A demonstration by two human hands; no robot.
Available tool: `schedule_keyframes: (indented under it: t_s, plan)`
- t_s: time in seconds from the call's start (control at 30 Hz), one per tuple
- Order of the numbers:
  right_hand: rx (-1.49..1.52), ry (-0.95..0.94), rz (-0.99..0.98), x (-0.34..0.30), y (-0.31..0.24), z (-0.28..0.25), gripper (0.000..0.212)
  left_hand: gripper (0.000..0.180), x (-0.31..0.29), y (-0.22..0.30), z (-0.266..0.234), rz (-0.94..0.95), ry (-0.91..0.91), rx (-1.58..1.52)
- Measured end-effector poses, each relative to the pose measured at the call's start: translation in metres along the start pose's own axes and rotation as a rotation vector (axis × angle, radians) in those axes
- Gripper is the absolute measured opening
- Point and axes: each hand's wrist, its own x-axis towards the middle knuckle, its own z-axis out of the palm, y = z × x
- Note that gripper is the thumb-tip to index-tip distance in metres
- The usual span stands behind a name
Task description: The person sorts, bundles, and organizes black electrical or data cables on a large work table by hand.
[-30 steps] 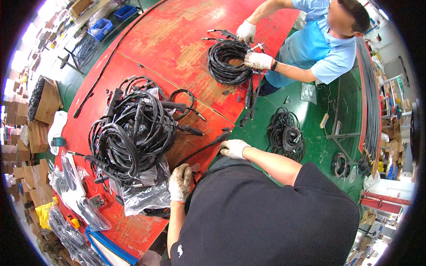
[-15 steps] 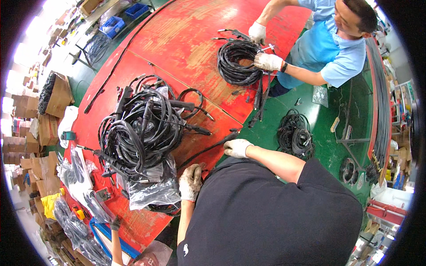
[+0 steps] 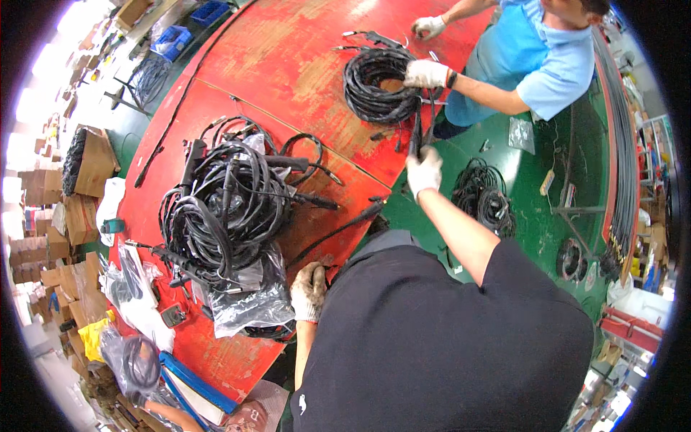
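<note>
My left hand (image 3: pixel 309 291), in a soiled white work glove, rests on the edge of the red table (image 3: pixel 309 248), fingers laid down. My right hand (image 3: pixel 425 174), gloved and slightly blurred, is closed around the hanging end of a black cable (image 3: pixel 416 137) beyond the table edge. That end belongs to a coiled black cable (image 3: pixel 380 85), where a co-worker's gloved hand (image 3: pixel 427 74) rests. The co-worker's other hand (image 3: pixel 430 27) is lifted off the coil. Left of my hands lies a large heap of black cables (image 3: pixel 223 209) with handles and connectors.
Clear plastic bags (image 3: pixel 255 306) lie against the heap. A loose cable (image 3: pixel 338 234) runs along the table near me. More coils (image 3: pixel 484 198) sit on the green floor (image 3: pixel 533 187). Another person's arm (image 3: pixel 173 414) shows at lower left, by a blue-edged tray (image 3: pixel 198 385).
My right hand has moved from the table edge, up and right, to the hanging cable end. The co-worker's one hand has lifted away from the coil. My left hand has stayed put.
</note>
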Motion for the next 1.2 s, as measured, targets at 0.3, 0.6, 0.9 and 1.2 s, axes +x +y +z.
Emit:
schedule_keyframes:
  t_s: [0.3,0.6,0.9,1.2]
  plan:
    - [0.459,-0.511,0.332,0.135,0.072,0.007,0.045,0.029,0.008,0.004,0.007,-0.011,-0.095,0.04]
    - [0.207,-0.225,-0.094,0.081,0.035,0.005,0.046,0.04,0.036,0.039,0.013,0.079,0.068,-0.063]
    - [0.503,-0.687,-0.175,0.011,-0.015,-0.063,0.024,0.045,0.121,0.135,0.001,0.307,-0.123,-0.108]
    - [1.233,-0.98,-0.266,-0.063,-0.175,-0.114,0.025,0.068,0.106,0.203,0.02,0.462,-0.546,-0.222]
